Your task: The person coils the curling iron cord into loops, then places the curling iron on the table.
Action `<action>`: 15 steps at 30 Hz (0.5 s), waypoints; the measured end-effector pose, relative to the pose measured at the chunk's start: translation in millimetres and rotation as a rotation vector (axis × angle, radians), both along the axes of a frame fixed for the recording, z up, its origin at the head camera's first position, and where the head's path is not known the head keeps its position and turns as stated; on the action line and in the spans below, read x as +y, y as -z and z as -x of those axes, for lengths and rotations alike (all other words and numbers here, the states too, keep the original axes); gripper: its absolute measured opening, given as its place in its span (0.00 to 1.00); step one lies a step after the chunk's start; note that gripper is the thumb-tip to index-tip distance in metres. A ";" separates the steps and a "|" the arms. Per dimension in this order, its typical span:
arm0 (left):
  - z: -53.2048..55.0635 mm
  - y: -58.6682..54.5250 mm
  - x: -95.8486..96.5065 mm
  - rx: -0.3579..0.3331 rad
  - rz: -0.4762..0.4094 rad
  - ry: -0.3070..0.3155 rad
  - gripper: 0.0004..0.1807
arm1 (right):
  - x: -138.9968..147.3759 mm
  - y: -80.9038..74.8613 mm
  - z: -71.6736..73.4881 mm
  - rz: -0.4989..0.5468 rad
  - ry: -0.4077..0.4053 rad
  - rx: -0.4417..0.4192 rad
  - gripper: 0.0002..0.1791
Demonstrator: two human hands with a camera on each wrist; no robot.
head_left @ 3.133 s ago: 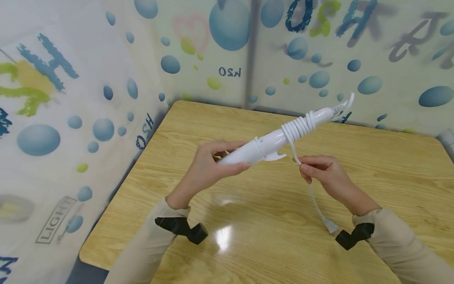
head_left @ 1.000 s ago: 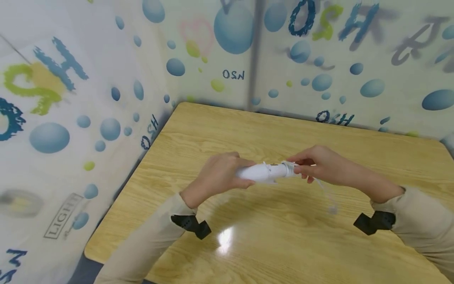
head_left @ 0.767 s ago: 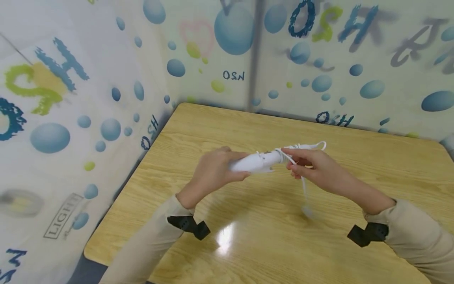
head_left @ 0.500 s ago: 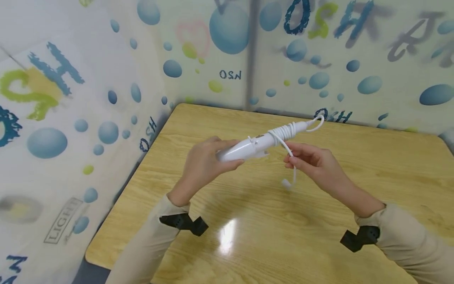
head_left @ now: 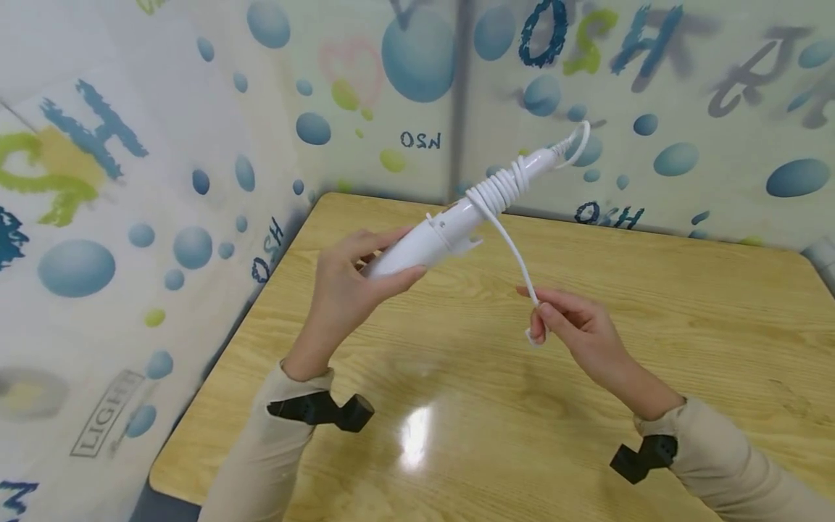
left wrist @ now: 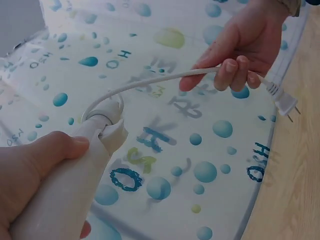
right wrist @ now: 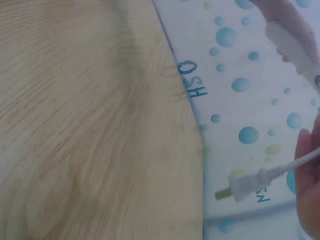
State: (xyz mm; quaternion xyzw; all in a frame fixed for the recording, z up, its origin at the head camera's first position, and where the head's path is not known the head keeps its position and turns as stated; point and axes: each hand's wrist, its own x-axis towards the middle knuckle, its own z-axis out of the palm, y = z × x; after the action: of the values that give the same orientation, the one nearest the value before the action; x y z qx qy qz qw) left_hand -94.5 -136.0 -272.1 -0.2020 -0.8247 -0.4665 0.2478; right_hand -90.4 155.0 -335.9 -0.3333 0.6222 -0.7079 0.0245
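Observation:
In the head view a white curling iron is held above the table, tilted with its cord end up and to the right. My left hand grips its thick end, thumb and fingers on either side. Several turns of white power cord are wound round the slimmer part, and a small lever sticks out below. My right hand pinches the cord, which runs taut down from the coils. The two-prong plug hangs just past the right fingers in the left wrist view, and the right wrist view shows it too.
A wooden table lies beneath both hands. Printed walls with blue bubbles and lettering close off its back and left sides. Black wrist cameras are strapped over both sleeves.
The curling iron was low and nearly level a second ago; my left hand has raised and tilted it. My right hand has come round from its far end, drawing the cord down. The plug end hangs shorter.

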 end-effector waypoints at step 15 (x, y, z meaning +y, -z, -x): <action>3.8 -8.2 18.2 -0.394 -0.168 0.347 0.21 | 41.0 5.0 34.1 -0.210 -0.084 -0.020 0.16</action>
State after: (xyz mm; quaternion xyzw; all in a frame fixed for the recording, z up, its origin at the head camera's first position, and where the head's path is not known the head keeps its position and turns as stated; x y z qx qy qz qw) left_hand -98.3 -117.8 -263.9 -0.2245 -0.7683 -0.5992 0.0150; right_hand -124.5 196.1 -340.8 -0.3476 0.6782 -0.6405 0.0951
